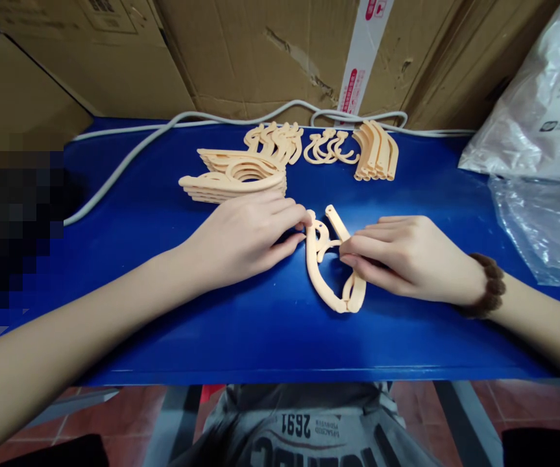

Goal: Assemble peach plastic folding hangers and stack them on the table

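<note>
Between my hands, a cream plastic piece [319,282] with two curved arms joined at the bottom stands over the blue table. My left hand [255,237] pinches the top of its left arm, near a small curved hook part [327,250]. My right hand [401,256] has its fingers closed on the right arm, whose upper end sticks out above the fingertips. Behind my left hand lies a stack of cream curved pieces [235,185], partly hidden by that hand.
Along the back lie cream curved parts [274,141], loose hooks [327,148] and a bundle of arm pieces [376,152]. A white cable [138,152] runs before cardboard boxes [260,58]. Plastic bags [537,104] are at right; the table's front edge [309,375] is near my body.
</note>
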Motion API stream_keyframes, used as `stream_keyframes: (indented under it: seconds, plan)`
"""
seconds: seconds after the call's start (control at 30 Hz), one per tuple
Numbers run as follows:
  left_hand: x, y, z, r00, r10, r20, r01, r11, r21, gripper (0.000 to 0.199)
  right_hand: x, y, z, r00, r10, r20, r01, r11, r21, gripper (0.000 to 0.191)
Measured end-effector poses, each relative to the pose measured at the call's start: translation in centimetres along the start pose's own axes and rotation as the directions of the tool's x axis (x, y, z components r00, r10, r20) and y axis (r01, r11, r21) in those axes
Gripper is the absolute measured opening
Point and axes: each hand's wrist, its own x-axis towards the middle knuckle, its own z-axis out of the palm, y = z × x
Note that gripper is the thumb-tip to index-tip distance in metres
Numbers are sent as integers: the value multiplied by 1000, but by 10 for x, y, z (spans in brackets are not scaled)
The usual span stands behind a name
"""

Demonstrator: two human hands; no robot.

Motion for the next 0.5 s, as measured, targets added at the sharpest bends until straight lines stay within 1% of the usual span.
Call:
stream_keyframes:
  seconds: [0.13,0.23,0.4,0.5]
  plan:
    - [0,6,-1,997,-70,14,70,997,-45,29,2,-4,0,1000,-14,8,13,996,91,21]
    - [1,11,0,994,-106,18,107,990,-96,33,3,-8,2,1000,-17,3,17,994,106,19]
    - [2,13,4,990,-136,38,140,972,-186,26,5,-15,11,1000,-23,0,23,998,62,20]
    - [1,10,7,994,-109,16,110,966,-234,21,7,-16,14,998,-41,-48,41,999,3,22]
